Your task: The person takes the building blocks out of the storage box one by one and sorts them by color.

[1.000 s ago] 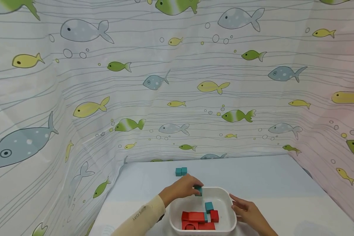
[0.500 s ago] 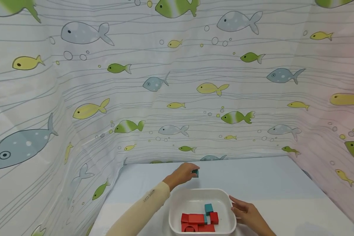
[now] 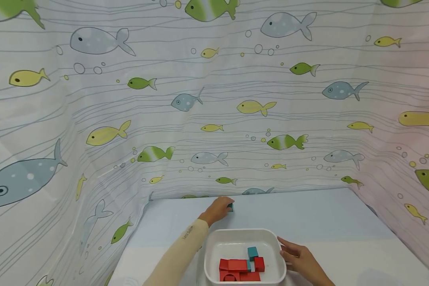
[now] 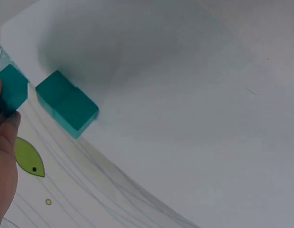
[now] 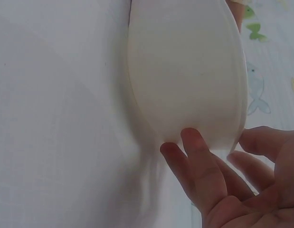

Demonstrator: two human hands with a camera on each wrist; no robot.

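Note:
My left hand (image 3: pixel 218 208) pinches a teal cube (image 4: pixel 14 90) between thumb and fingers over the far part of the table. Close beside it, two teal cubes (image 4: pixel 68 104) sit side by side, as the left wrist view shows; in the head view the hand hides them. My right hand (image 3: pixel 302 262) rests its extended fingers (image 5: pixel 203 166) against the right outer wall of a white plastic tub (image 3: pixel 269 238). Inside the tub lie several red blocks (image 3: pixel 238 265), one with a round cut-out, plus a teal cube (image 3: pixel 252 252) and a partly covered teal piece.
The tub stands at the near middle of the pale table (image 3: pixel 325 222). A fish-print curtain (image 3: pixel 214 119) encloses the table at the back and both sides.
My left hand has carried the teal cube from above the tub's far rim back towards the two cubes at the far side. The right hand has stayed at the tub.

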